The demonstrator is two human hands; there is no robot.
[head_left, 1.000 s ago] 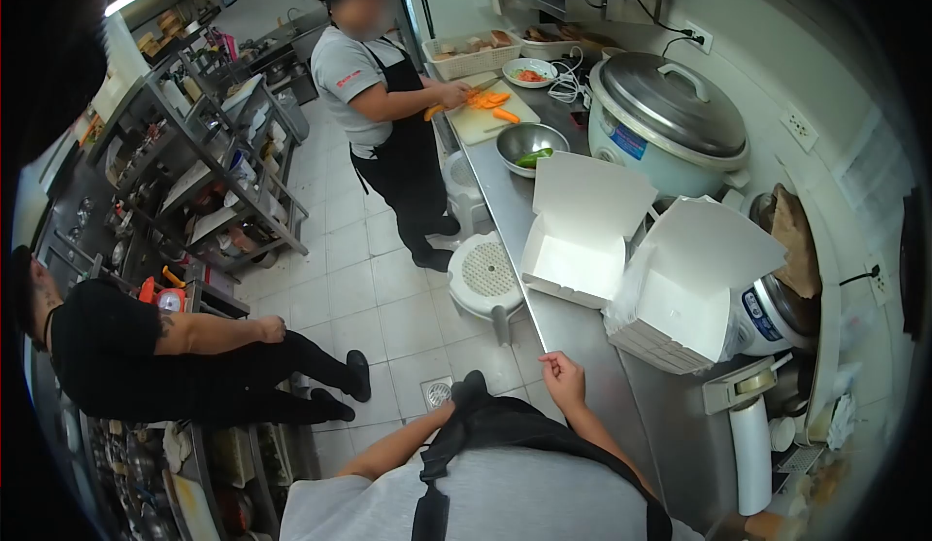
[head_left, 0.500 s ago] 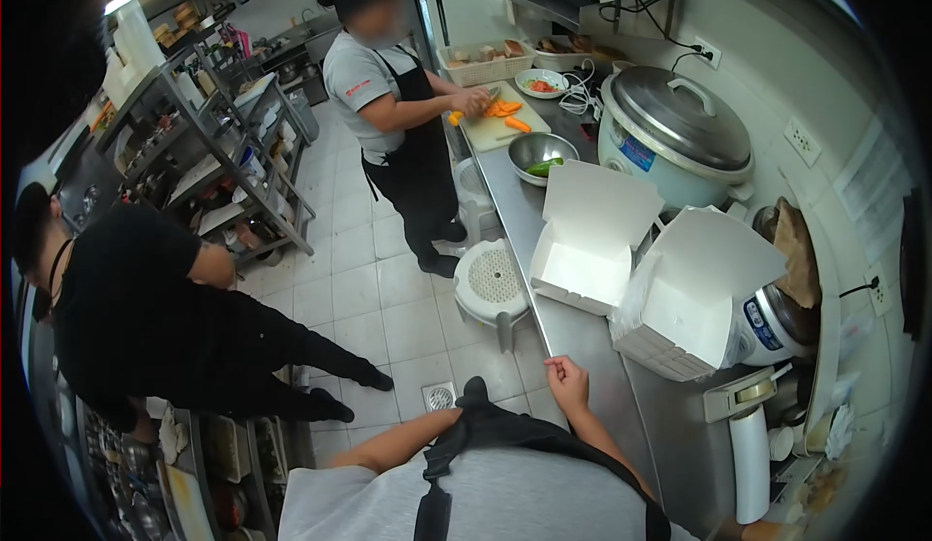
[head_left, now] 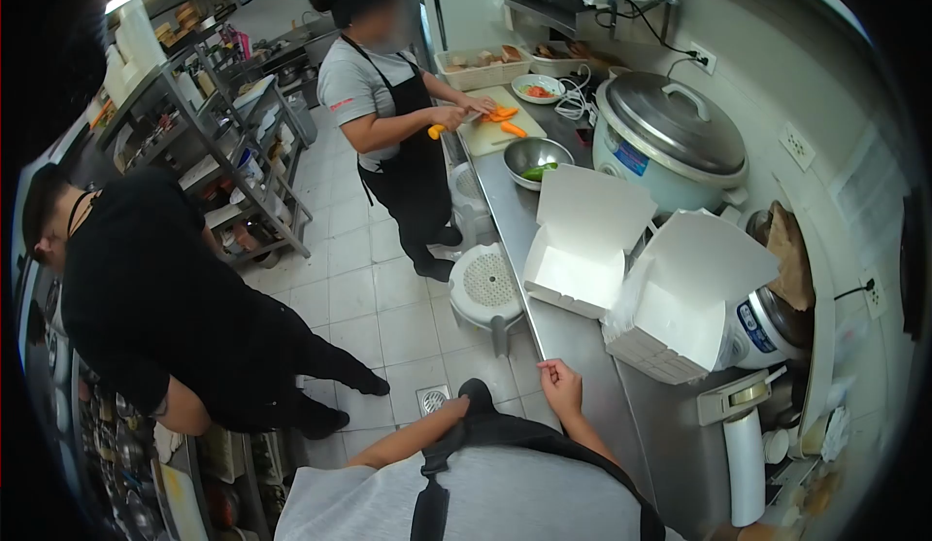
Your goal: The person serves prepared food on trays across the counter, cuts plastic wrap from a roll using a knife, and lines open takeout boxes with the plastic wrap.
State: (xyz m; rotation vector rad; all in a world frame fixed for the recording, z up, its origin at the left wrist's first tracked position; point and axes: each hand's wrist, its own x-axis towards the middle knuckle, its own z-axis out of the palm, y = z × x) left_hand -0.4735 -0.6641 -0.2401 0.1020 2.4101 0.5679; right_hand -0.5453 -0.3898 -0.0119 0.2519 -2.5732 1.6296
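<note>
My right hand (head_left: 562,388) is beside the front edge of the steel counter (head_left: 585,352), its fingers loosely curled with nothing visible in them. My left hand (head_left: 453,409) hangs low in front of the dark apron (head_left: 505,429); its fingers are too indistinct to read. Closest to my right hand on the counter are two open white takeaway boxes. One box (head_left: 571,274) is farther back. The other box (head_left: 680,320) sits on top of a stack, with clear plastic at its side. Both lids are raised.
A co-worker (head_left: 388,104) holds a yellow-handled knife over carrots on a cutting board (head_left: 482,137). Another person in black (head_left: 165,279) bends at the left. A steel bowl (head_left: 536,157), large rice cooker (head_left: 670,138), stool (head_left: 485,281) and paper roll (head_left: 745,468) are nearby.
The person in black has leaned farther forward and right. The co-worker's knife hand has moved back from the board, away from the other hand. My hands have barely moved.
</note>
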